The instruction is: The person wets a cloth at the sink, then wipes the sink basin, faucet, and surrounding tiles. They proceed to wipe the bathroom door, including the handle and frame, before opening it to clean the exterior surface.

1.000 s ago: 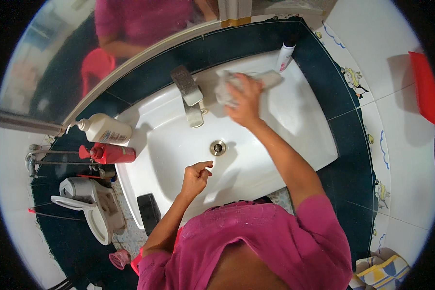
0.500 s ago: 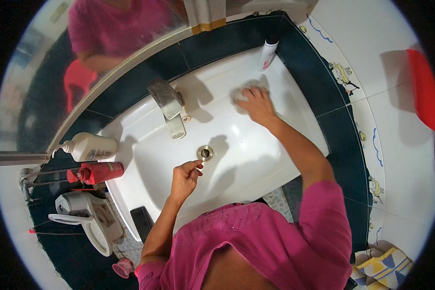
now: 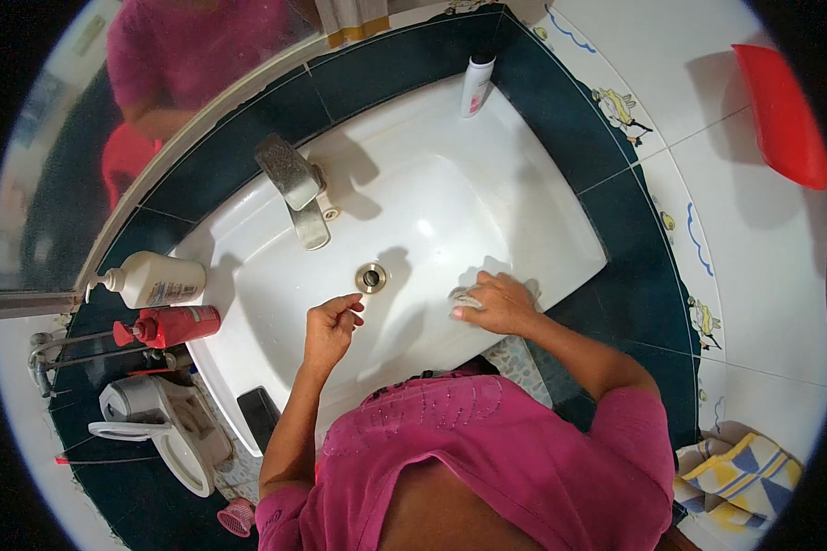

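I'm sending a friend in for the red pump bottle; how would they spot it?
Start at the white sink and go to its left-hand edge. There, between a cream pump bottle and a black phone, is the red pump bottle; its red body and pump set it apart from both.

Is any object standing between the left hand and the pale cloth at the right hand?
Nothing visible: between the left hand and the pale cloth at the right hand, only the white basin shows.
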`<state>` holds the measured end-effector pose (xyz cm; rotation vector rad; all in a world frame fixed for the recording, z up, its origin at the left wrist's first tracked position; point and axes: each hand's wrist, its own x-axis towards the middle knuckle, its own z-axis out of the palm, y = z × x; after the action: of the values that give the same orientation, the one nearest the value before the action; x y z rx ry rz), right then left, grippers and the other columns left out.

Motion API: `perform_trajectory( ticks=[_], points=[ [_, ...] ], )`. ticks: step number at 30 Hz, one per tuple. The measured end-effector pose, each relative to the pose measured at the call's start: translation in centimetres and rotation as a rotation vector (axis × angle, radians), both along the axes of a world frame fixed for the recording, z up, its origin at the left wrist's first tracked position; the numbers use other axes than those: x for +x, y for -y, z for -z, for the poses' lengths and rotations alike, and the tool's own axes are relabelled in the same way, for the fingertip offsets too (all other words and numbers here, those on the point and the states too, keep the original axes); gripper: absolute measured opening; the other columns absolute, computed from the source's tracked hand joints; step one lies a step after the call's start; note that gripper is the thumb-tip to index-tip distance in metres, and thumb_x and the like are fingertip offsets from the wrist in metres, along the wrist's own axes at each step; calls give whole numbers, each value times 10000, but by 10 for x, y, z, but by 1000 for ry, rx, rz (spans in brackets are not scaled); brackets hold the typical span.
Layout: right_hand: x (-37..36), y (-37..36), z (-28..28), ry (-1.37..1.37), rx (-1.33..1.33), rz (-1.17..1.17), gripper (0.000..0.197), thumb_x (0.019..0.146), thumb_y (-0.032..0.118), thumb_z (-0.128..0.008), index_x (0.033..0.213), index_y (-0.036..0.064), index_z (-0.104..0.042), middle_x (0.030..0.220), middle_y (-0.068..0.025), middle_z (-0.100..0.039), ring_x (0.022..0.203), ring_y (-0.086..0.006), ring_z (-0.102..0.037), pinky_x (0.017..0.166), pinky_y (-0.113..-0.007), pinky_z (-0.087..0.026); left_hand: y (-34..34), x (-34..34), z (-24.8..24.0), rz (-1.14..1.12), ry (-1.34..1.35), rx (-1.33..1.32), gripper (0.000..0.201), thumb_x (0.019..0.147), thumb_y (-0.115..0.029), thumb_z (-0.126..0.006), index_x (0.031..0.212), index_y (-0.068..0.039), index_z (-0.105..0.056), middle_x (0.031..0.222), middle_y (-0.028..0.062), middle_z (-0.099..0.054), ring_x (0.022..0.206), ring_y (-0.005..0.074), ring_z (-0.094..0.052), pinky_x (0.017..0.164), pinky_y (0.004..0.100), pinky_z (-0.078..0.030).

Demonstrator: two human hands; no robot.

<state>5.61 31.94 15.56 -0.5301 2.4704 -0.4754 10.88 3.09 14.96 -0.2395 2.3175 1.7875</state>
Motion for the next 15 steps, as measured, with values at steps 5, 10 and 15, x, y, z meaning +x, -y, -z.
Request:
perform_trajectory(
  ticks=[5, 10, 15],
  points=[
    [-37, -9, 8, -266, -243, 91, 422, 764, 457, -598, 989, 104, -646, 973, -159, -562, 920, -325, -521, 801, -428, -414, 3, 20, -2, -84, -14, 11, 324, 764, 82, -373, 983, 71, -612, 801, 136, -633, 632, 150, -611, 577, 259, -491],
    [-133, -74, 11, -905, 310, 220, 482, 761, 401, -623, 1179, 172, -549, 1171, -141, -490, 1024, -328, -470, 832, -481, -398, 9, 43, -9, -197, -43, 3, 340, 760, 64, -394, 1028, 43, -603, 851, 120, -633, 643, 140, -612, 559, 248, -484],
    [-115, -94, 32, -815, 355, 151, 490, 833, 410, -541, 1223, 116, -502, 1135, -160, -455, 1049, -338, -448, 863, -454, -386, 43, 76, -11, -575, -203, 36, 277, 804, 25, -401, 998, 33, -598, 863, 84, -602, 624, 120, -573, 479, 213, -409]
  ],
)
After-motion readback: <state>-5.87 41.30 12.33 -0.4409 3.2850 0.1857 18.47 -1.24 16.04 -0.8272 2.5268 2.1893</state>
